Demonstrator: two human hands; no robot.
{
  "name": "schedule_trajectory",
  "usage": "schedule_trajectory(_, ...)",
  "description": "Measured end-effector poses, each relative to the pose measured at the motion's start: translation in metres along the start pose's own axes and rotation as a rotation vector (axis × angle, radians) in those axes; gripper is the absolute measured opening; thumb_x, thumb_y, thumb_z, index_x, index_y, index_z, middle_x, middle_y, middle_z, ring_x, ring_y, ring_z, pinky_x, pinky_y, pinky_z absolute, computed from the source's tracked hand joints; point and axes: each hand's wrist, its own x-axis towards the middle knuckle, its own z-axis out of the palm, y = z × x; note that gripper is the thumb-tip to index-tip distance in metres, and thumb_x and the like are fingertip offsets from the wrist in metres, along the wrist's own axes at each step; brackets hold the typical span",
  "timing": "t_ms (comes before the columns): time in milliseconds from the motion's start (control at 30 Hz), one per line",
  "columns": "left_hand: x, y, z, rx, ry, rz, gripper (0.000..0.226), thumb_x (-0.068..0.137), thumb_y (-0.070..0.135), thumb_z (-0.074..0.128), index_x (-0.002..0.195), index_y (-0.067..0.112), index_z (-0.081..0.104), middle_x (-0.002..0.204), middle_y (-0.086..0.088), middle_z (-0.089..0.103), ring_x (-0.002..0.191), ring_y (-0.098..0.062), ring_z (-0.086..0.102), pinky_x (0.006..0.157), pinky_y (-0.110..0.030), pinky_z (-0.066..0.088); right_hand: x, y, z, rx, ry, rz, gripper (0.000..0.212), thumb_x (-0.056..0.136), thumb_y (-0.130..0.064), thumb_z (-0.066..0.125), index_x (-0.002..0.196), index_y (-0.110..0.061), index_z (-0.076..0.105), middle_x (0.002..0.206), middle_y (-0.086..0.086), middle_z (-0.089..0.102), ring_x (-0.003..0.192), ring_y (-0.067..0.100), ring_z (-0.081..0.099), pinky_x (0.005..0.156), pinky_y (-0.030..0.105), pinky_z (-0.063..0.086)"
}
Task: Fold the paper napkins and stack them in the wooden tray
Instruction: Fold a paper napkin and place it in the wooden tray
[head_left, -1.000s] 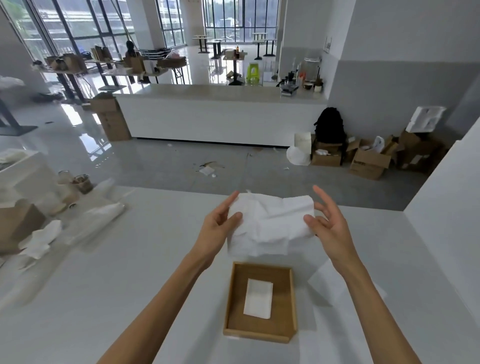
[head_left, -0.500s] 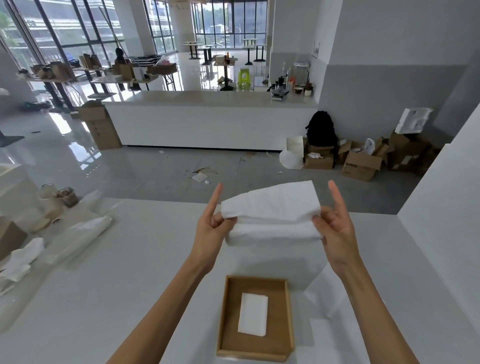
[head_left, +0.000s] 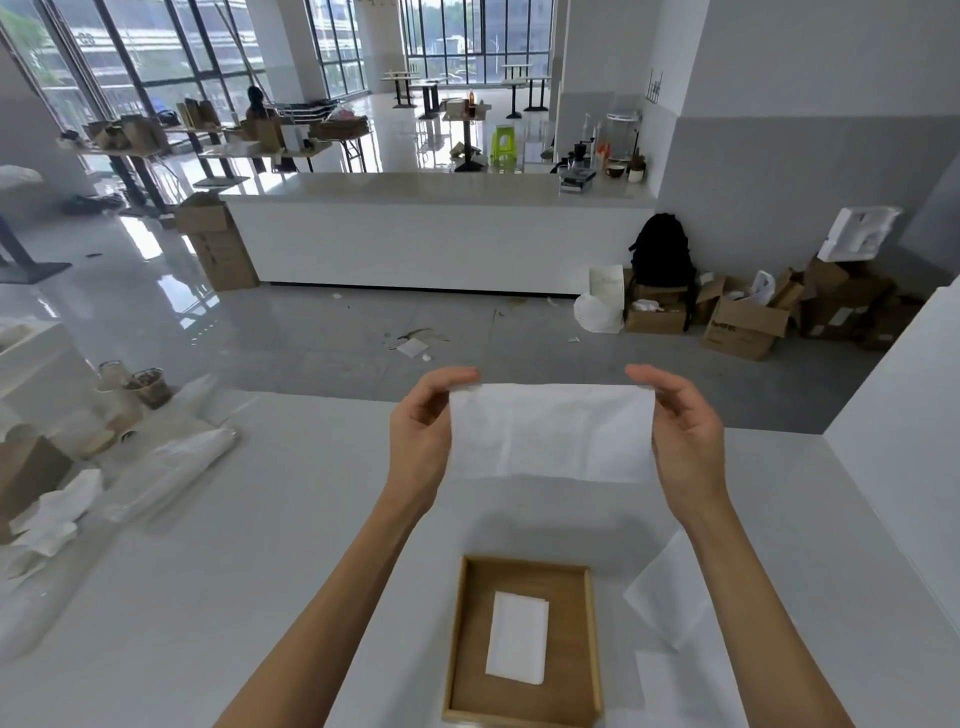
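Napkin — top corners pinched — hangs clear of tray.

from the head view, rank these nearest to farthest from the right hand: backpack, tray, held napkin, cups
Measured from the right hand:
1. held napkin: pinched by that hand at its top right corner.
2. tray: on the table below the hands, closer to the person.
3. cups: at the far left of the table.
4. backpack: across the floor, by the far grey wall.

The crumpled napkin is now folded in half, both hands pinching its top corners, stretched flat.
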Motion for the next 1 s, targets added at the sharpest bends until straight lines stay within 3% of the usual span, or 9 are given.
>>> schedule_trajectory(233, 0.003, -0.001, -0.016, 0.021, -0.119, -0.002, 0.033, 0.088, -0.012, 0.065, 0.099, 0.017, 0.075, 0.098, 0.006, 0.077, 0.089, -0.008, 0.072, 0.074, -0.019, 0.056, 0.008, 0.003, -0.014, -0.037, -0.057, 0.045, 0.029, 0.097, -0.005, 0.061, 0.094, -0.030, 0.076, 0.109, -0.004, 0.077, 0.105, 0.015, 0.071, 0.086, 0.024, 0.058)
schedule_trajectory(433, 0.012, -0.007, -0.024, 0.174, -0.188, 0.078, 0.041, 0.085, -0.023, 0.061, 0.081, 0.015, 0.076, 0.099, 0.008, 0.073, 0.097, -0.008, 0.068, 0.084, -0.021, 0.053, 0.015, 0.000, -0.021, -0.123, -0.146, 0.050, 0.032, 0.096, 0.003, 0.059, 0.089, -0.024, 0.074, 0.103, -0.011, 0.079, 0.100, 0.010, 0.073, 0.078, 0.022, 0.060)
schedule_trajectory(567, 0.011, -0.015, -0.044, 0.547, -0.298, 0.106, 0.051, 0.088, -0.025, 0.048, 0.082, 0.020, 0.072, 0.112, 0.005, 0.067, 0.109, -0.004, 0.063, 0.096, -0.027, 0.050, 0.029, -0.018, -0.012, -0.335, -0.270, 0.008, 0.037, 0.095, 0.008, 0.059, 0.083, -0.023, 0.076, 0.095, -0.017, 0.078, 0.094, 0.007, 0.073, 0.078, 0.023, 0.060)
schedule_trajectory(667, 0.006, -0.009, -0.026, 0.549, -0.427, 0.153, 0.027, 0.097, 0.007, 0.062, 0.115, 0.026, 0.066, 0.131, 0.015, 0.062, 0.127, -0.001, 0.055, 0.106, -0.020, 0.041, 0.045, -0.050, 0.009, -0.508, -0.570, -0.019, 0.044, 0.094, 0.006, 0.060, 0.078, -0.030, 0.077, 0.094, -0.017, 0.078, 0.094, 0.004, 0.072, 0.082, 0.017, 0.054)
schedule_trajectory(767, 0.008, 0.004, 0.017, 0.370, -0.629, -0.095, 0.052, 0.088, 0.038, 0.074, 0.137, 0.029, 0.056, 0.140, 0.014, 0.060, 0.133, -0.007, 0.053, 0.114, -0.031, 0.040, 0.061, -0.081, 0.030, -0.671, -0.849, -0.072, 0.039, 0.095, 0.000, 0.063, 0.080, -0.032, 0.079, 0.094, -0.013, 0.079, 0.097, 0.006, 0.072, 0.089, 0.022, 0.053)
schedule_trajectory(833, 0.008, 0.006, 0.035, 0.246, -0.725, -0.233, 0.038, 0.089, 0.034, 0.075, 0.125, 0.024, 0.067, 0.126, 0.002, 0.071, 0.119, -0.017, 0.066, 0.104, -0.041, 0.052, 0.068, -0.092, 0.037, -0.716, -0.950, -0.106, 0.032, 0.096, -0.002, 0.063, 0.083, -0.027, 0.079, 0.095, -0.011, 0.079, 0.098, 0.006, 0.072, 0.091, 0.026, 0.054)
schedule_trajectory(900, 0.005, 0.002, 0.045, 0.191, -0.715, -0.266, 0.016, 0.092, 0.032, 0.072, 0.107, 0.026, 0.075, 0.108, -0.002, 0.077, 0.101, -0.023, 0.074, 0.088, -0.042, 0.060, 0.075, -0.100, 0.035, -0.760, -0.997, -0.120, 0.030, 0.097, -0.006, 0.063, 0.088, -0.028, 0.080, 0.099, -0.013, 0.079, 0.100, 0.003, 0.071, 0.093, 0.026, 0.053)
schedule_trajectory(967, 0.002, -0.001, 0.049, 0.145, -0.607, -0.259, 0.014, 0.091, 0.037, 0.072, 0.097, 0.025, 0.077, 0.099, -0.003, 0.079, 0.091, -0.024, 0.076, 0.077, -0.039, 0.062, 0.078, -0.101, 0.023, -0.723, -0.899, -0.084, 0.025, 0.099, -0.018, 0.063, 0.104, -0.037, 0.078, 0.109, -0.020, 0.076, 0.109, -0.001, 0.067, 0.096, 0.022, 0.052)
schedule_trajectory(1000, 0.001, -0.001, 0.050, 0.100, -0.540, -0.262, 0.016, 0.090, 0.038, 0.072, 0.096, 0.024, 0.078, 0.098, -0.003, 0.079, 0.090, -0.022, 0.077, 0.074, -0.034, 0.061, 0.077, -0.097, 0.013, -0.621, -0.766, -0.052, 0.024, 0.100, -0.025, 0.061, 0.114, -0.039, 0.074, 0.116, -0.021, 0.074, 0.114, -0.001, 0.065, 0.097, 0.021, 0.052)
